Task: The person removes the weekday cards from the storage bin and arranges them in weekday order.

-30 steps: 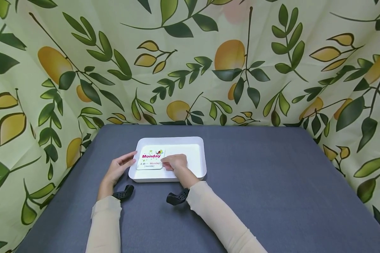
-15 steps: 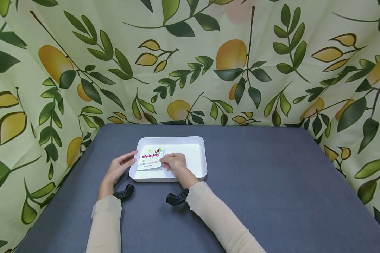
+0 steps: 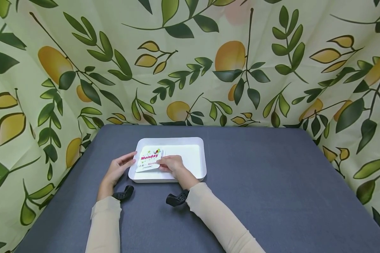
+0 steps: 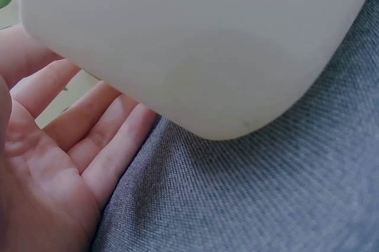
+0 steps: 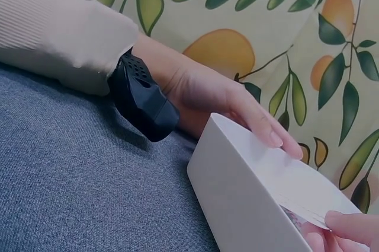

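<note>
Your right hand point(image 3: 172, 164) pinches the "Monday" card point(image 3: 150, 160) with its fingers, tilted up over the left part of the white tray point(image 3: 198, 168), left of the frame's centre. Your left hand point(image 3: 118, 168) rests with straight, relaxed fingers against the tray's left wall on the grey worktop point(image 3: 272, 182).

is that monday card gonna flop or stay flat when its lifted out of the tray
The Monday card probably stays nearly flat: pinched at one edge by the right hand, it shows no sag. It looks thin, so likely light. In the smooth white tray it may slide easily.
</note>
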The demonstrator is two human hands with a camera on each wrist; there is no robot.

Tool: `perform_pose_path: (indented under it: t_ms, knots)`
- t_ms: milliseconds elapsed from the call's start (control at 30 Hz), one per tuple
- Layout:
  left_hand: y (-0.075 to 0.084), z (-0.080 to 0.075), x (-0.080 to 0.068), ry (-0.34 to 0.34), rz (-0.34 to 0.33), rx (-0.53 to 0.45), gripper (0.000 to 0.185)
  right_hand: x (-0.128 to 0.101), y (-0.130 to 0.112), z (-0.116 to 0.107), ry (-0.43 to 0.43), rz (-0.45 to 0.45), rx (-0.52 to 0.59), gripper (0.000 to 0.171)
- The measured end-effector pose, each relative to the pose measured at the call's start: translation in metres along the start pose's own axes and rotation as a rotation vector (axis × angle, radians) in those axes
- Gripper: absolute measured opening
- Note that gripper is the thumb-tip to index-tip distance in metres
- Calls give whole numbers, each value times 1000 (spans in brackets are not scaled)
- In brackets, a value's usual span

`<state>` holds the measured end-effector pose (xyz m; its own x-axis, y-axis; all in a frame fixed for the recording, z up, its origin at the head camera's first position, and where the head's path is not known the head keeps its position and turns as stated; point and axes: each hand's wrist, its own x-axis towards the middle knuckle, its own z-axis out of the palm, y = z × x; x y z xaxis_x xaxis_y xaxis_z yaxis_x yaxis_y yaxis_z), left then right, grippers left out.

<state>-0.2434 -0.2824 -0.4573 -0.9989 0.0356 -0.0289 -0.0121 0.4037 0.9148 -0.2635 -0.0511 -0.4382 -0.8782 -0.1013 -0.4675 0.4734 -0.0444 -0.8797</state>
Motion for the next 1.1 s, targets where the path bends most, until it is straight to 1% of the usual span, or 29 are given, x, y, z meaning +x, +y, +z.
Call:
perform_pose_path:
  t_ms: [500, 800, 1100]
  knots:
    - [1, 0, -1, 4, 24, 2, 55, -4, -2, -2, 10, 13, -1, 22]
    - [4, 1, -2, 6, 3, 4, 56, -12, -9, -9, -21, -1, -7, 21]
    - [5, 1, -2, -5, 0, -6, 54, -19, -15, -15, -38, -8, -13, 22]
